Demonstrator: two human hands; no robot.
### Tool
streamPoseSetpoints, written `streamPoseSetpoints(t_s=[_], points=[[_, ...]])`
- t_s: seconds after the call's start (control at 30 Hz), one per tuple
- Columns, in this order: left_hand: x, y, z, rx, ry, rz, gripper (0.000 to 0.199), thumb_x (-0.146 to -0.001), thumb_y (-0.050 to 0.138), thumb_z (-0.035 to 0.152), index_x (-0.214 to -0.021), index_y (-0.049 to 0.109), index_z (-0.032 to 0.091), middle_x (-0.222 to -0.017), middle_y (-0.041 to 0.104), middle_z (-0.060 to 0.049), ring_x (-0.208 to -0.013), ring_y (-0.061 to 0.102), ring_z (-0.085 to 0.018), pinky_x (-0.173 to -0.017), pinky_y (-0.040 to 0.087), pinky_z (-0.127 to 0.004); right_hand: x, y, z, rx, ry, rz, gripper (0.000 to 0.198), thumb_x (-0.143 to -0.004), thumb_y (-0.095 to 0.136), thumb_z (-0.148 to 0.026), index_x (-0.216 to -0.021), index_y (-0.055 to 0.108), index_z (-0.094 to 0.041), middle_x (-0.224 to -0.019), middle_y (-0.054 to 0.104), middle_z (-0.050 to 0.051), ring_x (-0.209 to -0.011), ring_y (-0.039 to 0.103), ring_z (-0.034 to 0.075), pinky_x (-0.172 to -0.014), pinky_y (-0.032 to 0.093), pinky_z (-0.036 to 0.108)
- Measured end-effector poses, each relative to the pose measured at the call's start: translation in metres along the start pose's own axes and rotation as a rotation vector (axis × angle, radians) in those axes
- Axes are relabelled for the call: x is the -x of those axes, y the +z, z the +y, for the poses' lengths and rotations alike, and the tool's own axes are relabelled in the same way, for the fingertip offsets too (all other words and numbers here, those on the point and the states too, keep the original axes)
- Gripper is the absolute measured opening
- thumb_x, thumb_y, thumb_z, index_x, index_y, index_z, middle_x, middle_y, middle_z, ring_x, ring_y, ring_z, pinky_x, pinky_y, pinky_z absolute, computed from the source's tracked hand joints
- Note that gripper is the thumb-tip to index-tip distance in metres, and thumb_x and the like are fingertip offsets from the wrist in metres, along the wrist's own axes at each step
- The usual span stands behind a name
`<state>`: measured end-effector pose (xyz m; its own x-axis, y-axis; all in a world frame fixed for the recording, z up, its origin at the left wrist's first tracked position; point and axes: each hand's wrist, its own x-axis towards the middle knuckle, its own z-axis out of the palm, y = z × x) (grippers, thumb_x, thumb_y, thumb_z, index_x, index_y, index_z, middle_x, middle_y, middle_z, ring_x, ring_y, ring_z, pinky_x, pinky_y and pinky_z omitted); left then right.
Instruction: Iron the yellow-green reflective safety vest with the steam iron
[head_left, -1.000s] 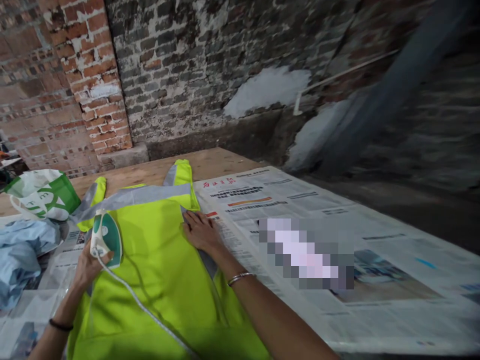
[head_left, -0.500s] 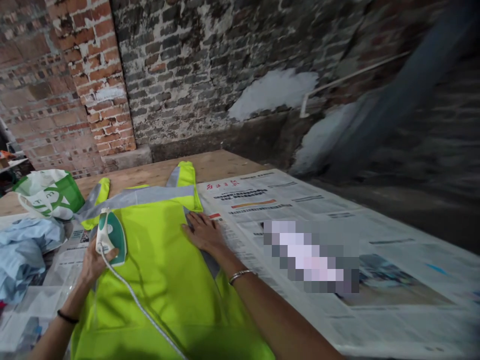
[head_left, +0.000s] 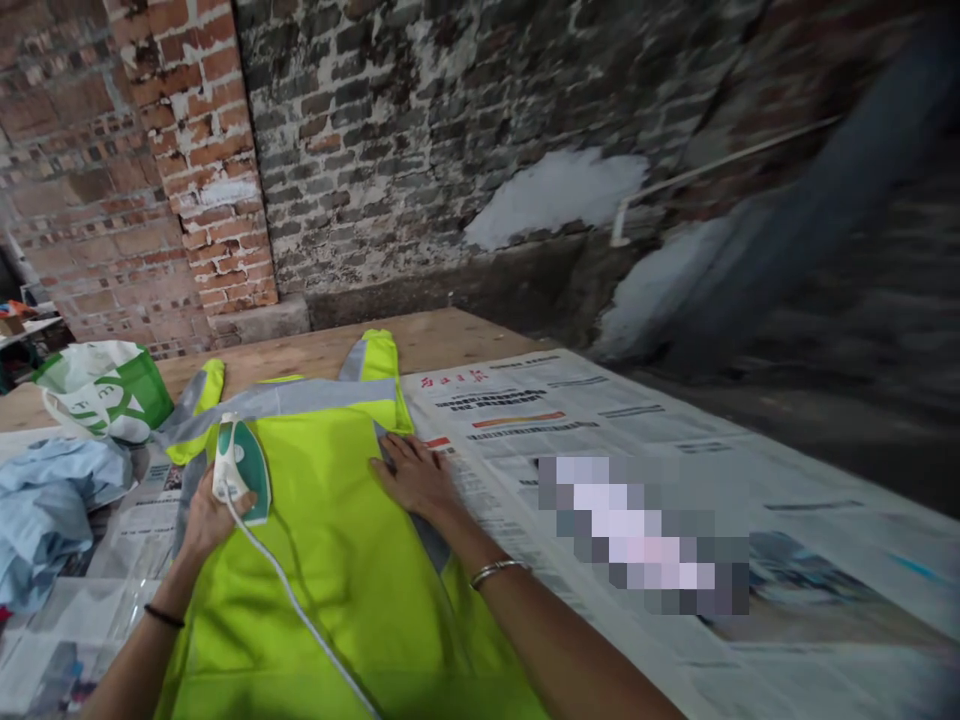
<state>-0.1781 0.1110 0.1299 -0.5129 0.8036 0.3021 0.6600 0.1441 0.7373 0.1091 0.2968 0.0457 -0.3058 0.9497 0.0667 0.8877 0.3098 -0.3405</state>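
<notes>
A bright yellow-green garment with grey bands (head_left: pixel 337 510) lies spread out in front of me. My left hand (head_left: pixel 214 508) is closed round the handle of a white and green iron (head_left: pixel 251 465), which rests on the garment's left part with its tip pointing away. From the iron's rear a pale cord (head_left: pixel 300 600) runs down across the cloth toward me. On the garment's right edge my right hand (head_left: pixel 420 478) lies flat with fingers spread, holding nothing.
Newspaper sheets (head_left: pixel 525 420) cover the wooden table (head_left: pixel 450 330). At the left are crumpled light blue cloth (head_left: pixel 52 510) and a green and white bag (head_left: pixel 105 390). A brick wall (head_left: pixel 390 150) stands behind. Part of the newspaper at the right is blurred into blocks.
The iron and my left hand have moved slightly right over the garment. My right hand stays at the garment's right edge. The whole view has shifted a little.
</notes>
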Motion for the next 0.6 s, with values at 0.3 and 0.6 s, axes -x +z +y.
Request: streamPoseSetpoints(t_s=[0.3,0.6], points=[[0.043,0.000,0.002,0.028,-0.014,-0.051,0.064,-0.062,0.077,0.059,-0.112,0.071,0.020,-0.087,0.071,-0.005,-0.091,0.072,-0.033,-0.080,0.060,-0.043,0.000,-0.006,-0.004,0.007,-0.004,-0.020,0.064,-0.107,0.029,-0.047,-0.165,0.043,-0.024,-0.174,0.035,0.004,-0.161,0.023,0.029,-0.128,0.021,0.055],[0.072,0.047,0.022,0.169,0.153,-0.110,0.054,-0.067,0.085,0.048,-0.114,0.073,0.025,-0.116,0.073,-0.009,-0.110,0.071,-0.034,-0.091,0.063,-0.045,0.005,-0.007,-0.004,0.024,0.010,0.025,0.060,-0.108,0.028,-0.039,-0.163,0.046,-0.022,-0.172,0.040,0.003,-0.159,0.028,0.029,-0.127,0.025,0.054]])
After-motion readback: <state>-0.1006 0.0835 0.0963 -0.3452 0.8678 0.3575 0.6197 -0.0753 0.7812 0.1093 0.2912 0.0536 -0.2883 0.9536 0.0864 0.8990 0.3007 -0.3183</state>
